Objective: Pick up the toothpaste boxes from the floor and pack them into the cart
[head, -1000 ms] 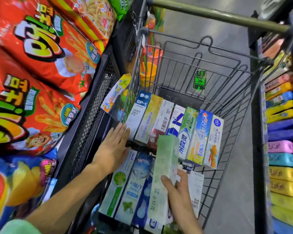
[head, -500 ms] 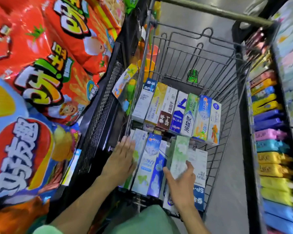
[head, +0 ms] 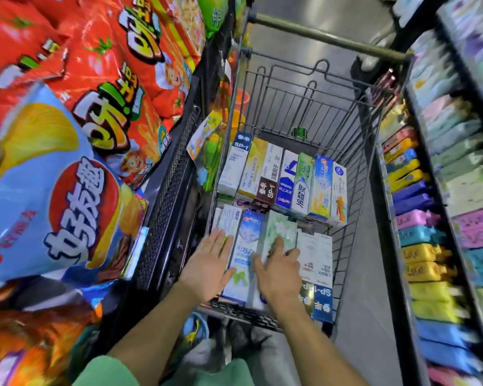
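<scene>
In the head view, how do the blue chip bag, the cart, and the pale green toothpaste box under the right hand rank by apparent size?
1. cart
2. blue chip bag, though it is nearer the camera, so ranks 1 and 2 are unsure
3. pale green toothpaste box, under the right hand

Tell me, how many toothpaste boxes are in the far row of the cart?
7, side by side across the far row, from the blue-topped box at the left to the white box at the right. More may lie hidden underneath.

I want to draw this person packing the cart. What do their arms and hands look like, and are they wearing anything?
Both forearms are bare, with no watch, bracelet or glove showing. The left hand and right hand are bare too, and I can see no rings on the fingers. A light green sleeve shows at the bottom edge on the left arm. More light green clothing lies between the arms.
</scene>
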